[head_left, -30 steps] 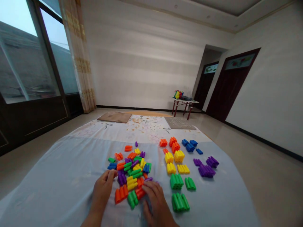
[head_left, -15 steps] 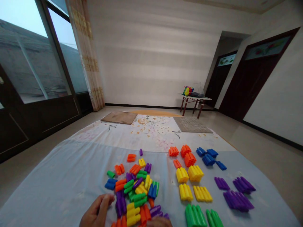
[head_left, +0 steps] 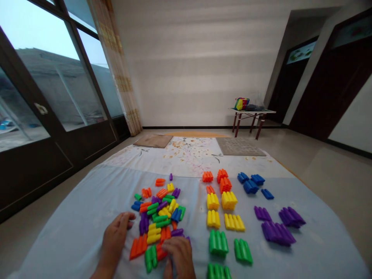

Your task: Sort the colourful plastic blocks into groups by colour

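While the right hand (head_left: 180, 255) lies over the near edge of the mixed pile (head_left: 162, 223), fingers close together at an orange clump (head_left: 160, 252), the left hand (head_left: 114, 236) is just left of the pile, fingers loosely bent, nothing visible in them. All pieces lie on the sheet (head_left: 72, 217), with orange (head_left: 225, 185), yellow (head_left: 229, 200) and green groups (head_left: 218, 243) right of the pile, blue (head_left: 250, 186) and purple groups (head_left: 278, 233) farther right. The step in hand appears to be picking through the pile; lifting the orange clump would call for a pinch clear of the adjoining green clump (head_left: 151, 259). Whether the right fingers grip, or the left fingertips meet the thumb, cannot be told. The nearest green group is cut off below.
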The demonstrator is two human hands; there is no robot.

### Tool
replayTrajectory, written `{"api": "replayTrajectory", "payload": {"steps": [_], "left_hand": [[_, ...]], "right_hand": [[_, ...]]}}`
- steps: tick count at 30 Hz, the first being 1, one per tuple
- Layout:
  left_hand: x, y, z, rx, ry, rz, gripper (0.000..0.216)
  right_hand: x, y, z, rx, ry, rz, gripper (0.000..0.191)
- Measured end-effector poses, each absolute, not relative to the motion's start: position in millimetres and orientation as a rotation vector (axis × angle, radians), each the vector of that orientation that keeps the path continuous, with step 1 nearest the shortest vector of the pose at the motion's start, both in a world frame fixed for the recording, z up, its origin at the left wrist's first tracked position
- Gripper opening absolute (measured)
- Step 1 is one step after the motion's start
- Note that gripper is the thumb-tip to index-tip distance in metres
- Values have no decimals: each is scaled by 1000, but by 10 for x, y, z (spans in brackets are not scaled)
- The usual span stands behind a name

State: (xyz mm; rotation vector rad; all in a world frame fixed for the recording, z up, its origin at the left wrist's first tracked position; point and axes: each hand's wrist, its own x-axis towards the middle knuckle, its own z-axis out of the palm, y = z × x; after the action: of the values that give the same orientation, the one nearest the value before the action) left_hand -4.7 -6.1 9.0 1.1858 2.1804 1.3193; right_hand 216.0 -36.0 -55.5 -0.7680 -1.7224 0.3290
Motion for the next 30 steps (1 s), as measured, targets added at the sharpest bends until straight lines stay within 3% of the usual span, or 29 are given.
{"api": "replayTrajectory", "payload": {"steps": [10,22,30], "left_hand": [[5,-48,114,1215,2114,1389,41],[16,-63,109,1198,1972,1398,44],[7,-74,17,1174,1916,1403,44]], "right_hand": [[2234,-510,-304,-801,-1609,461,31],[2318,-584,-60,-873,-1856,301,29],[2205,-608,73,-999,-2132,157,40]]}}
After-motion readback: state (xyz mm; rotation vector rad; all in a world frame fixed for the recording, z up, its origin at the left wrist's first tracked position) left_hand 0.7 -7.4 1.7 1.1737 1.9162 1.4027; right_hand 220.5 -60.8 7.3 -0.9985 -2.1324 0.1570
